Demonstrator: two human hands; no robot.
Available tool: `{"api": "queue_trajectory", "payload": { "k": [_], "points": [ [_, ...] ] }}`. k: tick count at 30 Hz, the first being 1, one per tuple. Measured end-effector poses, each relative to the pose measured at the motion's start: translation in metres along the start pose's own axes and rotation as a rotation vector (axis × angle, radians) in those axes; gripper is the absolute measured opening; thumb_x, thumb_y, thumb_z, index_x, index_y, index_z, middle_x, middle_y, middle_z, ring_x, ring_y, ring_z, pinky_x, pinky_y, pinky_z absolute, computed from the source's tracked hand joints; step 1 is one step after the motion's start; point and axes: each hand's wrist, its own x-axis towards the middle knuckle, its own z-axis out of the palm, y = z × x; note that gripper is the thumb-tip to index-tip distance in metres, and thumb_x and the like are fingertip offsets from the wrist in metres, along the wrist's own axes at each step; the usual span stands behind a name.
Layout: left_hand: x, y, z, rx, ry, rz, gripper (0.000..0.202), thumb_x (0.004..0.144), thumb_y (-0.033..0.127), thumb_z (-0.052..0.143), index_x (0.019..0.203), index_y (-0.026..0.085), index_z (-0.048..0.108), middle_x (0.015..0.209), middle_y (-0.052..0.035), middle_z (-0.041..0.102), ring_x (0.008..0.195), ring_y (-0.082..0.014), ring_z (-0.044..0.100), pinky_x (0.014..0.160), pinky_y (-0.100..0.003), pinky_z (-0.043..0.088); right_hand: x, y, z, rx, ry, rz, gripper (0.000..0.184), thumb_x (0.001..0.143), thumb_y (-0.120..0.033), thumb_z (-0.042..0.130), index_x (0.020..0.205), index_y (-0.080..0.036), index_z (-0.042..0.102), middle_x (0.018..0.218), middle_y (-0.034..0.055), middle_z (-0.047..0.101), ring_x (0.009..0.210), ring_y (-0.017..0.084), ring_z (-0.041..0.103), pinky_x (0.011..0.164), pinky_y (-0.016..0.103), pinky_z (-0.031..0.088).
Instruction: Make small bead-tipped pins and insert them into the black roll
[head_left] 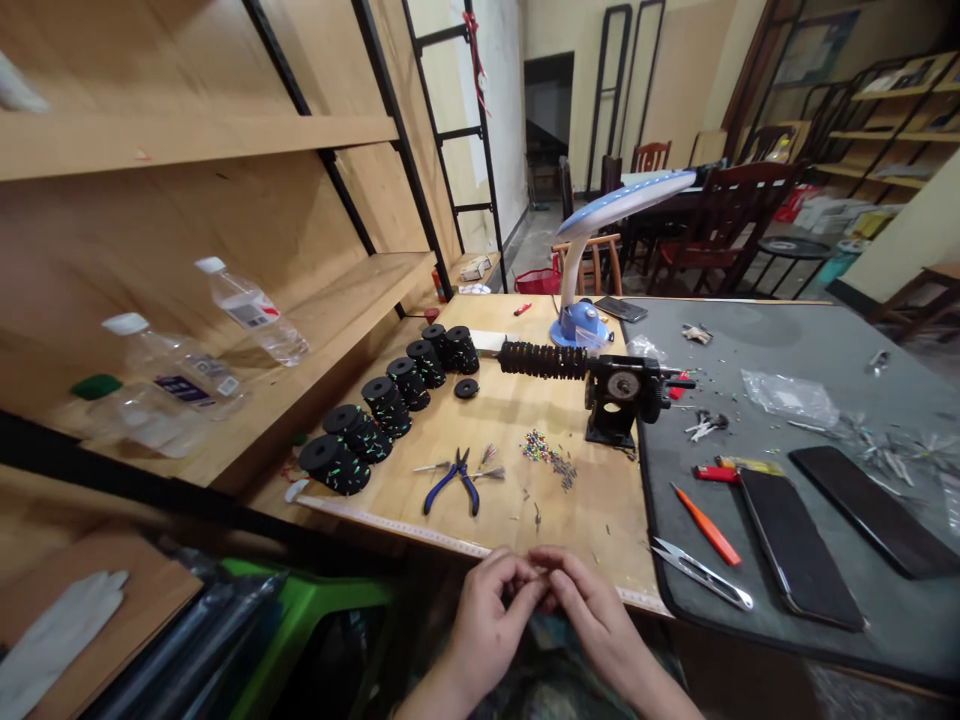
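Observation:
My left hand (pixel 491 610) and my right hand (pixel 589 605) meet at the front edge of the wooden table (pixel 517 420). Thumbs and fingertips of both are pinched together; whatever lies between them is too small or hidden to make out. Just beyond them a tiny metal piece (pixel 537 514) lies on the wood. Blue-handled pliers (pixel 453 484) rest with jaws spread farther left. Behind sit a heap of small coloured beads (pixel 536 445) and a pile of little grey pieces (pixel 564 472). Feather-like bits (pixel 491 472) lie beside the pliers.
Several black foam spools (pixel 387 405) stand along the left. A black winding device (pixel 619 395) and a blue-and-white lamp (pixel 581 322) are behind. On the grey mat (pixel 697 400) at right lie thread snips (pixel 703 574), an orange pen-like tool (pixel 706 524) and two phones (pixel 799 550).

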Motion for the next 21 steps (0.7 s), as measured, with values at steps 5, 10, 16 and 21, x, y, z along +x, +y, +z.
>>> {"api": "queue_trajectory", "payload": {
  "k": [5, 10, 16, 21],
  "points": [
    [-0.002, -0.012, -0.006, -0.398, 0.073, -0.205, 0.024, 0.081, 0.038, 0.064, 0.073, 0.015, 0.061, 0.071, -0.0022, 0.061, 0.071, -0.0165, 0.056, 0.069, -0.026, 0.043, 0.008, -0.002, 0.005, -0.221, -0.067, -0.009, 0.026, 0.093, -0.036, 0.043, 0.103, -0.019, 0.062, 0.074, 0.0014, 0.065, 0.069, 0.017, 0.059, 0.068, 0.027, 0.046],
    [-0.008, -0.026, -0.008, -0.559, 0.190, -0.337, 0.032, 0.074, 0.044, 0.070, 0.067, 0.015, 0.059, 0.063, 0.0024, 0.056, 0.062, -0.0112, 0.047, 0.060, -0.021, 0.038, 0.015, -0.006, 0.014, -0.413, -0.115, -0.074, 0.024, 0.090, -0.028, 0.044, 0.074, -0.020, 0.059, 0.068, 0.0003, 0.062, 0.064, 0.015, 0.057, 0.062, 0.023, 0.041],
    [-0.006, -0.054, -0.038, -0.603, 0.460, -0.422, 0.037, 0.068, 0.050, 0.073, 0.072, 0.016, 0.059, 0.061, 0.0052, 0.048, 0.054, -0.0080, 0.039, 0.052, -0.019, 0.031, 0.027, 0.003, 0.016, -0.578, -0.110, -0.106, 0.027, 0.092, -0.029, 0.039, 0.071, -0.020, 0.054, 0.062, 0.0000, 0.057, 0.058, 0.015, 0.055, 0.057, 0.023, 0.037],
    [-0.015, -0.093, -0.079, -0.112, 0.565, -0.366, 0.044, 0.077, 0.056, 0.055, 0.055, 0.019, 0.047, 0.052, 0.0056, 0.039, 0.051, -0.0110, 0.039, 0.051, -0.022, 0.031, 0.042, 0.005, 0.019, -0.726, -0.159, -0.081, 0.025, 0.091, -0.025, 0.037, 0.074, -0.021, 0.054, 0.067, 0.0033, 0.063, 0.063, 0.018, 0.060, 0.060, 0.025, 0.039]
  ]
}}
